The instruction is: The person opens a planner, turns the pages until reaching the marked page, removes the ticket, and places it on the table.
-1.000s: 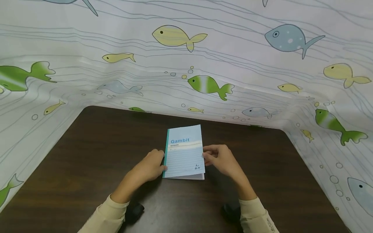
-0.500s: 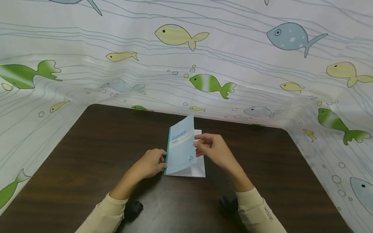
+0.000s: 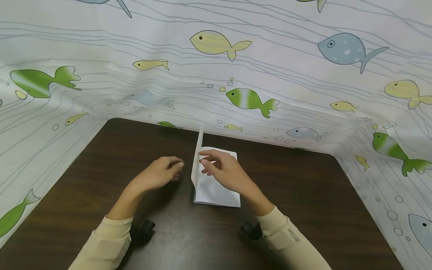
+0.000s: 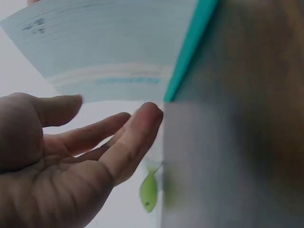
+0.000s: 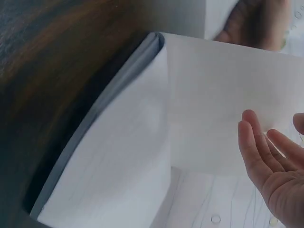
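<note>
A notebook (image 3: 217, 194) lies on the dark table with its lined page showing. Its front cover (image 3: 197, 159) stands almost upright along the left-hand spine. My right hand (image 3: 222, 169) is over the page, fingertips close to the cover's inner side; the right wrist view shows these fingers (image 5: 259, 152) extended in front of the pale cover. To the left of the notebook, my left hand (image 3: 160, 173) hovers apart from it with loosely bent fingers. In the left wrist view its palm faces the blue outer cover (image 4: 109, 47) and the green spine strip (image 4: 190, 50), holding nothing.
The brown table (image 3: 290, 210) runs back to a white sheet (image 3: 141, 45) printed with fish, which rises behind and at both sides. Dark wrist devices (image 3: 251, 229) sit under both forearms.
The cover has swung up from nearly closed to upright, moved leftward by my right hand, which no longer pinches its edge. My left hand has let go of the spine and drawn back left.
</note>
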